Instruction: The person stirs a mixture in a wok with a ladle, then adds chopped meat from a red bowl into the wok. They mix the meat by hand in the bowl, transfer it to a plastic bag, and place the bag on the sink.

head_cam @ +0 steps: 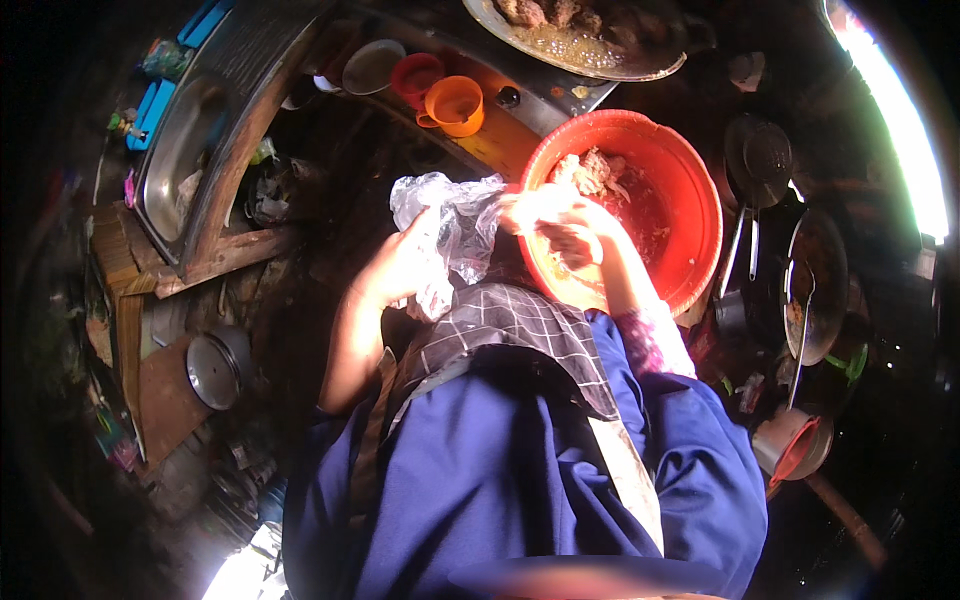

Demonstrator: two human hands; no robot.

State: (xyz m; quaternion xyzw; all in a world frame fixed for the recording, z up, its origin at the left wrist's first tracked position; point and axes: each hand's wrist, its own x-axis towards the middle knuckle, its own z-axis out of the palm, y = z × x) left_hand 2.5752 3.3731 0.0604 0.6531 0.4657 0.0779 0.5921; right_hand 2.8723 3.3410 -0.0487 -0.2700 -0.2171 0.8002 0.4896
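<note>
My left hand (pixel 409 262) grips a crumpled clear plastic bag (pixel 471 217) in front of my checked apron (pixel 495 315). Just right of the bag, my right hand (pixel 566 221) is over the near left rim of a red plastic basin (pixel 686 217). Glare and motion blur hide whether its fingers hold anything. A clump of pale, coated raw food, perhaps meat (pixel 592 172), lies inside the basin against the far left wall. Wet smears and small bits cling to the basin's bottom.
Beyond the basin, a wide pan (pixel 667 71) holds browned pieces in bubbling oil. An orange mug (pixel 454 105) and a red cup (pixel 417 79) stand left of it. At left is a metal sink (pixel 169 191); at right, pans (pixel 757 161) and a wok (pixel 817 300).
</note>
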